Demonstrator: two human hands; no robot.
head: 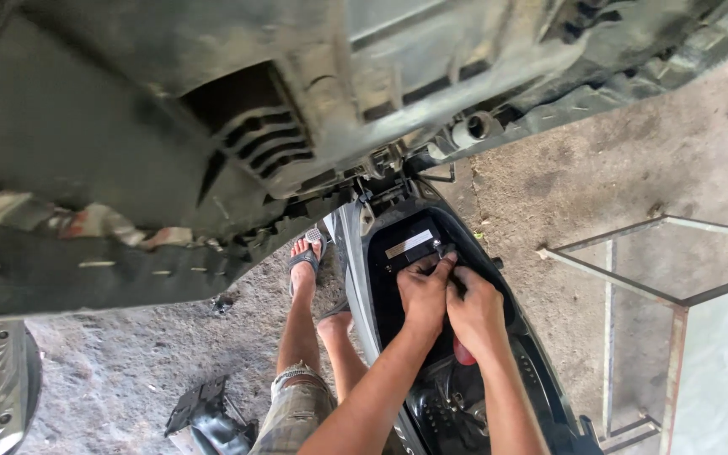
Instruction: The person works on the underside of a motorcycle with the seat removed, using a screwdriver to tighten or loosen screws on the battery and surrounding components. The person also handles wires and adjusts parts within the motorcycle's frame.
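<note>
The scooter's storage bucket (pixel 398 278) is glossy black, with a black battery (pixel 412 244) bearing a silver-white strip. A red handle (pixel 463 352) shows near. The raised seat underside (pixel 128 143) is dusty grey-black. Far left, a sandal (pixel 303 258) is dark, and the floor (pixel 634 160) grey-brown.

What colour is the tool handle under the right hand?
Red; the tool handle shows below the right hand in the head view.

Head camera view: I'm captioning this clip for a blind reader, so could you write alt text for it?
Two bare hands, left hand and right hand, press together on a small dark rectangular part with a silver strip inside a black scooter's open under-seat compartment. The raised dusty grey seat underside fills the top; a sandalled foot stands on concrete.
</note>
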